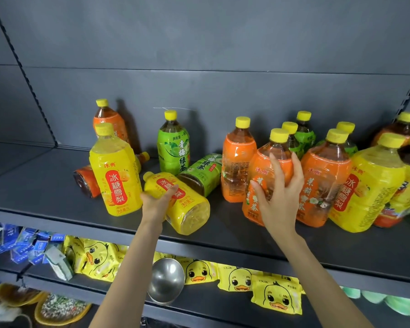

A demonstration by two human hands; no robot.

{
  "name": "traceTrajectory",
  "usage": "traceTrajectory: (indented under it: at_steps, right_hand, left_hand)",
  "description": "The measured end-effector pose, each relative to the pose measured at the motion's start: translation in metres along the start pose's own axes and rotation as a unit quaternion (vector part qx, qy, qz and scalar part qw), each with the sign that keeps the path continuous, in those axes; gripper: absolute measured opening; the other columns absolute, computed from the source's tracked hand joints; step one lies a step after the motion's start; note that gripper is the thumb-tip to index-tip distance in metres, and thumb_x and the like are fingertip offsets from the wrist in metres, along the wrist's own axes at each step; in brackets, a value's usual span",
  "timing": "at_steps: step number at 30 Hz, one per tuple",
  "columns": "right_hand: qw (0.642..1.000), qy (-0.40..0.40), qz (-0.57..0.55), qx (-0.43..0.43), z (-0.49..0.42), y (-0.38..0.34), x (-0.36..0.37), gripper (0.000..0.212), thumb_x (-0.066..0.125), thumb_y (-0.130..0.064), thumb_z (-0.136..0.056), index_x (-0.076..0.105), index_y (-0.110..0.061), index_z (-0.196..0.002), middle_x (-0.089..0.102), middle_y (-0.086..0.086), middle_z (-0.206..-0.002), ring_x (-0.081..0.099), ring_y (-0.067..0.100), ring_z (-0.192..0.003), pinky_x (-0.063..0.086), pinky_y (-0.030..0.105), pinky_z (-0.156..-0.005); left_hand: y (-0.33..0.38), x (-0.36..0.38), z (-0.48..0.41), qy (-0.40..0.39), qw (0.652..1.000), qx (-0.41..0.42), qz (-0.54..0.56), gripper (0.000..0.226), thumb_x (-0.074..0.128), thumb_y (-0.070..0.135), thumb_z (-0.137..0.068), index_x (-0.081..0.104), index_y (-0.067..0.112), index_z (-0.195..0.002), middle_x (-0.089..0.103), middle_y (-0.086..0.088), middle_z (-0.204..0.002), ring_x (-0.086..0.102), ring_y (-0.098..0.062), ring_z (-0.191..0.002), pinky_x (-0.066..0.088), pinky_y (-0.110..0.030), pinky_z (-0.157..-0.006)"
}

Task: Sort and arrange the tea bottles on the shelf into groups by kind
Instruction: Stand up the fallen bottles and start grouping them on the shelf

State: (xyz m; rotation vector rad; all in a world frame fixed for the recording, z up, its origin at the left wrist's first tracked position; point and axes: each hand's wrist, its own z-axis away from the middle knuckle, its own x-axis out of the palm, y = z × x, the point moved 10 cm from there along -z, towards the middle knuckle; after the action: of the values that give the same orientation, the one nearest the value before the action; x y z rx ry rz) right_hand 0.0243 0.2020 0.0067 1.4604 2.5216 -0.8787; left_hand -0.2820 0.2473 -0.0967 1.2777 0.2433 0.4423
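Shelf [223, 235] status: left hand [156, 202] at centre frame, grip wrapped round the neck end of the lying yellow bottle [189, 209], which rests on its side with its base toward the front edge. Right hand [279, 200] right of centre, grip spread wide and curved round the front orange bottle [260, 162], thumb on the label's left side, fingertips on the right shoulder; that bottle stands upright. Left of the hands: upright yellow bottle [115, 176], a red-orange bottle [85, 183] lying behind it, another orange one [109, 121] upright at the back. Centre: upright green bottle [173, 147], lying green bottle [201, 176] just beside it. Right side: two more orange bottles [238, 166] flanking the gripped one, green bottles [304, 136] behind, yellow bottles [369, 185] at the far right (kinds mixed throughout). Lower shelf: duck packets [239, 278], steel bowl [166, 280], blue packs [10, 240].
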Motion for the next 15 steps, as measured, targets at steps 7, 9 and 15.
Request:
traceTrajectory:
  at_steps: [7,9,15]
  right_hand:
    - [1.0,0.0,0.004,-0.005,-0.001,0.0,0.001,0.06,0.055,-0.043,-0.09,0.023,-0.036,-0.14,0.016,0.004,-0.15,0.023,0.032,-0.138,0.037,0.05,-0.105]
    - [1.0,-0.002,0.005,-0.004,0.0,0.001,0.001,0.059,0.053,-0.046,-0.09,0.025,-0.034,-0.141,0.016,0.006,-0.15,0.024,0.033,-0.138,0.038,0.049,-0.104]
    - [1.0,-0.003,0.009,-0.011,-0.001,0.001,0.001,0.06,0.052,-0.047,-0.09,0.021,-0.037,-0.14,0.016,0.005,-0.15,0.024,0.032,-0.137,0.037,0.051,-0.104]
  left_hand:
    - [0.011,0.0,0.006,0.012,0.996,0.084,0.028,0.091,0.075,0.023,-0.079,0.015,0.023,-0.148,0.047,-0.009,-0.134,0.051,-0.03,-0.118,0.046,-0.052,-0.096]
    - [0.014,0.0,0.014,0.024,0.991,0.12,0.048,0.087,0.074,0.021,-0.08,0.019,0.024,-0.147,0.047,-0.008,-0.135,0.05,-0.028,-0.119,0.046,-0.048,-0.096]
    - [0.03,0.008,0.042,0.034,0.964,0.259,0.05,0.079,0.073,0.02,-0.081,0.027,0.031,-0.145,0.047,0.005,-0.131,0.052,-0.017,-0.118,0.049,-0.043,-0.095]
